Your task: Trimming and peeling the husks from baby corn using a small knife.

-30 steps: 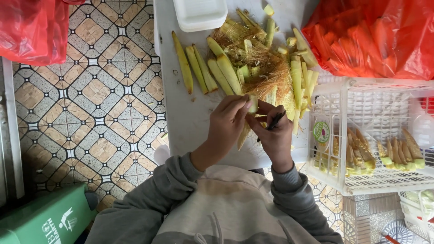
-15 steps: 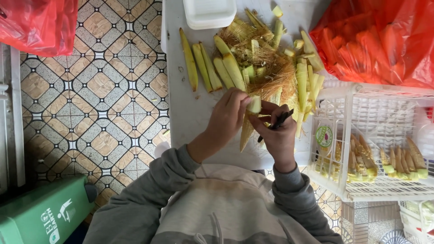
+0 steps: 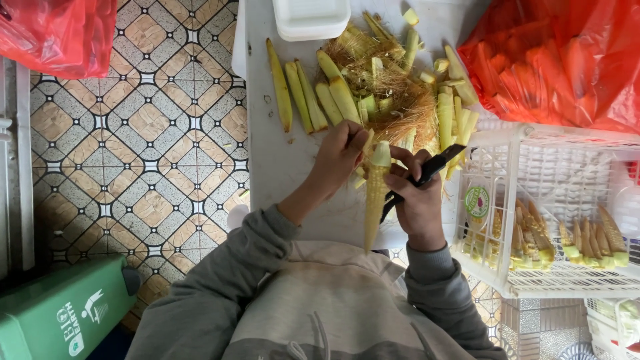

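Note:
A pale yellow baby corn cob (image 3: 375, 200) points toward me, held between both hands over the white table (image 3: 283, 167). My left hand (image 3: 340, 155) grips its thick end with husk strips under the fingers. My right hand (image 3: 417, 197) also touches the cob and holds a black-handled knife (image 3: 427, 170), its blade hidden behind the cob. Just beyond my hands lies a heap of husks and corn silk (image 3: 393, 100).
Several unpeeled green cobs (image 3: 303, 97) lie in a row at the table's left. A white tub (image 3: 310, 17) stands at the far edge. A white wire basket (image 3: 553, 213) at right holds peeled baby corn. Red plastic bags (image 3: 560, 60) lie at the right, with another (image 3: 60, 30) at the left; a green box (image 3: 57, 313) sits on the tiled floor.
The husk has come away, so the bare cob now shows its full length between my hands. My hands have stayed over the same part of the table.

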